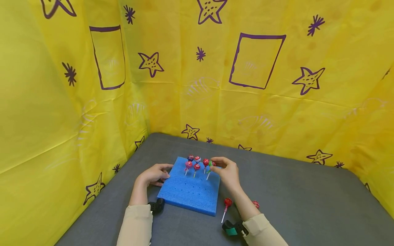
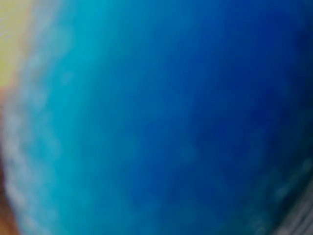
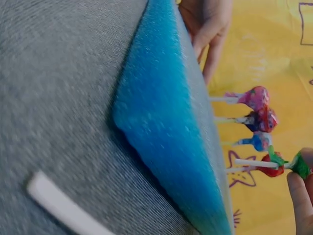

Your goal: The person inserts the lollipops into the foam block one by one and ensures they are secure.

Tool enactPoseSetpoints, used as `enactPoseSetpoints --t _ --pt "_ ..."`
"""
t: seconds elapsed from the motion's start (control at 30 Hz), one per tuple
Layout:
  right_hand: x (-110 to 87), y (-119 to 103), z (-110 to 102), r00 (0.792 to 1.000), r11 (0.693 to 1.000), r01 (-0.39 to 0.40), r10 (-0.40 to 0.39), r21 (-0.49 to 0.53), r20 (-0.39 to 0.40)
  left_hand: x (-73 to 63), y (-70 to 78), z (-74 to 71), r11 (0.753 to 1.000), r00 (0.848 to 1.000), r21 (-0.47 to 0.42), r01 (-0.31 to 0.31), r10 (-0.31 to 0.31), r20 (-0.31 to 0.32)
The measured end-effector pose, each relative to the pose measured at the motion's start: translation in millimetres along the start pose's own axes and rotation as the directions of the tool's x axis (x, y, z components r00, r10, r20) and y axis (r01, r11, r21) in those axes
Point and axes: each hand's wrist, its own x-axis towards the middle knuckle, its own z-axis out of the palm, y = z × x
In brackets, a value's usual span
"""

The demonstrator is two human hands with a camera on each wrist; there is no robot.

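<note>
Nearest the head camera: beige sleeves [image 1: 136, 225]. Right hand [image 1: 228, 173] pinches the green-wrapped lollipop [image 3: 300, 166] by its head, thumb and fingers nearly closed together; its stick points down, tip just above the blue foam block [image 1: 187, 197]. Five other lollipops [image 1: 197, 166] stand in the foam. Left hand [image 1: 155, 174] touches the block's left edge, fingers partly bent; cannot tell whether they grip. Left wrist view: blue blur.

On my head feed, bright, even light covers the blue foam board [image 1: 187, 197] and the yellow curtain [image 1: 215, 112] behind it. My left-wrist feed is all blur, cyan darkening to navy; my right-wrist one shows dark shadow beneath the board and a soft-focus white stick [image 3: 66, 207] nearby.
</note>
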Motion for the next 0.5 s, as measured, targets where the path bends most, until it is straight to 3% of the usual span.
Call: enactPoseSetpoints --t 0.5 --pt "-2.9 2.4 12.7 0.999 1.0 0.029 -0.029 0.004 0.012 -1.8 1.4 -0.7 1.0 1.0 0.012 -0.005 0.005 0.001"
